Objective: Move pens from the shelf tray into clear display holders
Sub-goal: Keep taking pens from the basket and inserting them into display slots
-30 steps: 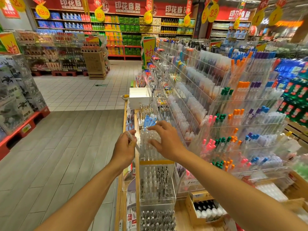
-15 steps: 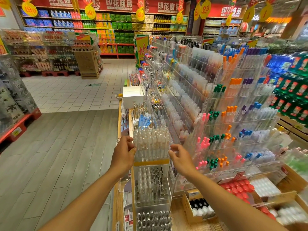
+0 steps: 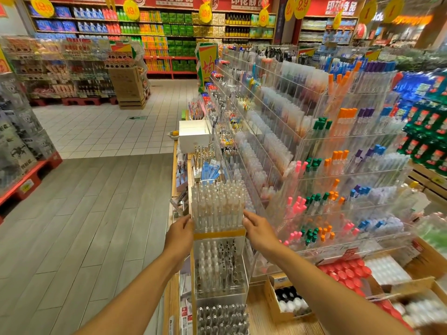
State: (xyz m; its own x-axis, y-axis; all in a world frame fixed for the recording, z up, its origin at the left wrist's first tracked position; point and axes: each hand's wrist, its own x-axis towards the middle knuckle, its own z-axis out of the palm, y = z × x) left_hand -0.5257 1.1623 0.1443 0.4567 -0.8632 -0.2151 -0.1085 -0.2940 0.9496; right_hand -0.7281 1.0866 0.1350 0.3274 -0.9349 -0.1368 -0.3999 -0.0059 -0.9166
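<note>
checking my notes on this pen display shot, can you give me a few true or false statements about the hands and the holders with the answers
1. The left hand and right hand sit on opposite sides of the top clear pen holder. True.
2. The top holder is empty. False: it is packed with upright clear pens.
3. A yellow strip runs along the holder's front base. True.
4. The right hand holds a green-capped pen. False: it holds no pen and rests against the holder's side.
5. The white box sits nearer the camera than the hands. False: it sits farther along the shelf.

open floor (image 3: 92,213) fills the frame's left; on the right, tiered clear racks (image 3: 338,165) crowd against my pen holder (image 3: 217,209).
</note>
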